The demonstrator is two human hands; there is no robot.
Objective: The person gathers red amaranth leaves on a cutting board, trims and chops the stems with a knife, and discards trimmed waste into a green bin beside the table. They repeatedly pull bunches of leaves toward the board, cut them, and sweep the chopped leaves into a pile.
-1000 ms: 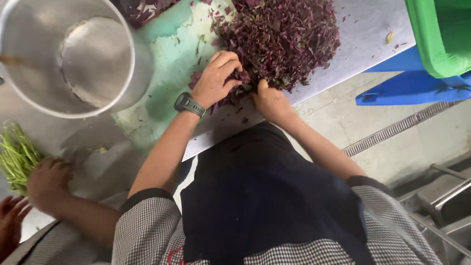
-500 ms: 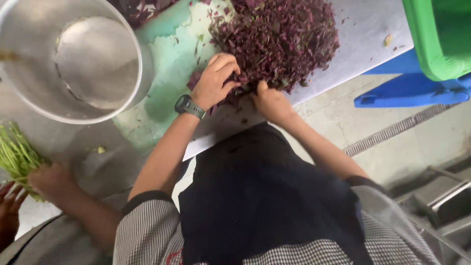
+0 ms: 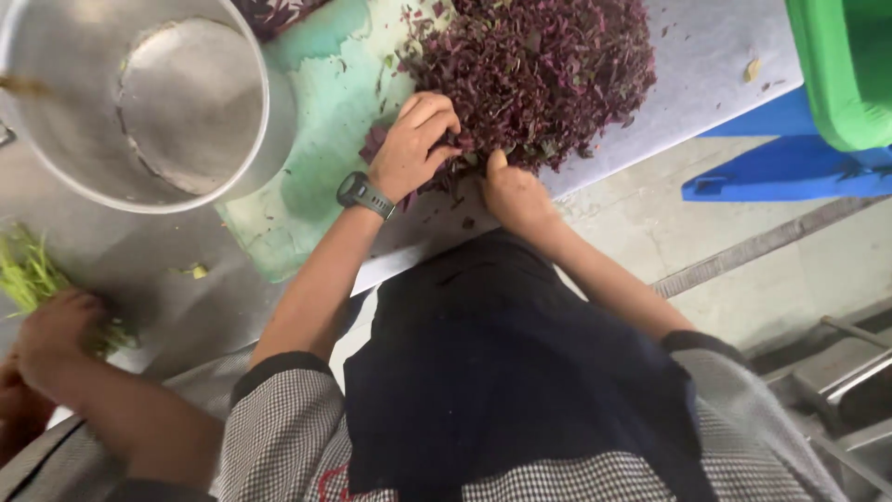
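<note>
A metal pot (image 3: pixel 139 98) sits upper left on the counter (image 3: pixel 706 65). At top centre, the left hand (image 3: pixel 413 149) curls closed on chopped purple leaves (image 3: pixel 539 70); the right hand (image 3: pixel 511 191) presses their edge, grip unclear.

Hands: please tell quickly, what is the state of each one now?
Left hand: fingers curled, gripping chopped purple leaves.
Right hand: pressed against the same pile; its fingers are hidden, grip cannot be told.

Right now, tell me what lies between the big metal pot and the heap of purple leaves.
In the head view, a bare stretch of pale green cutting board lies between the metal pot and the purple leaf heap, with only scattered leaf bits on it.
</note>
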